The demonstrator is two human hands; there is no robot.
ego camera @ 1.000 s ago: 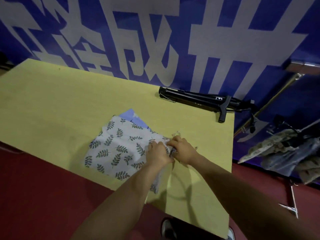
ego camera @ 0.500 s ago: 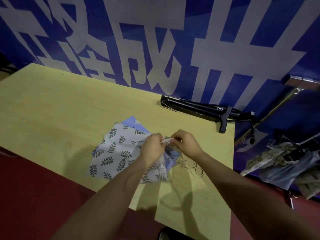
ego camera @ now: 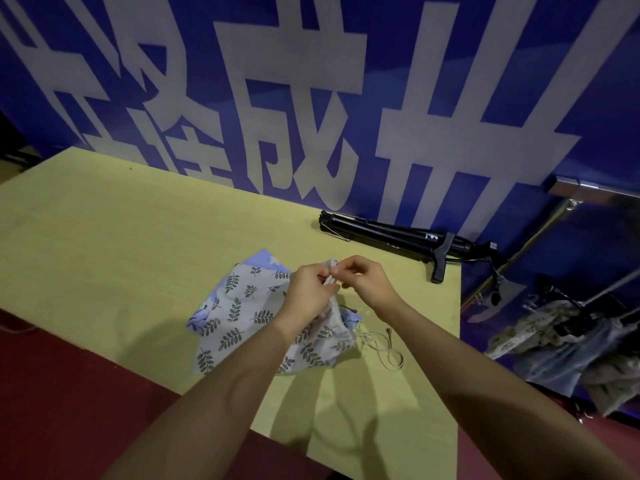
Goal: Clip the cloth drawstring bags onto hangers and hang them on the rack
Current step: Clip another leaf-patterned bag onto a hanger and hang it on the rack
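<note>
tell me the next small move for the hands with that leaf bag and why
Probably lift the leaf-print bag clear of the table: both the left hand and right hand already pinch its gathered top edge, while its body still lies on the blue bag. No hanger is clearly visible.

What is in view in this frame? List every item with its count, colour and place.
leaf-print bag: one, pale with dark leaves, near table edge, its top lifted by both hands.
blue bag: one, light blue, under the leaf-print bag.
drawstring: pale cord, loose on the table right of the bags.
tripod: one, black, folded, at the table's far edge.
table: one, yellow.
banner: blue with white characters, behind.
hung bags: several, pale, far right.
left hand: pinches bag top.
right hand: pinches bag top.
</note>
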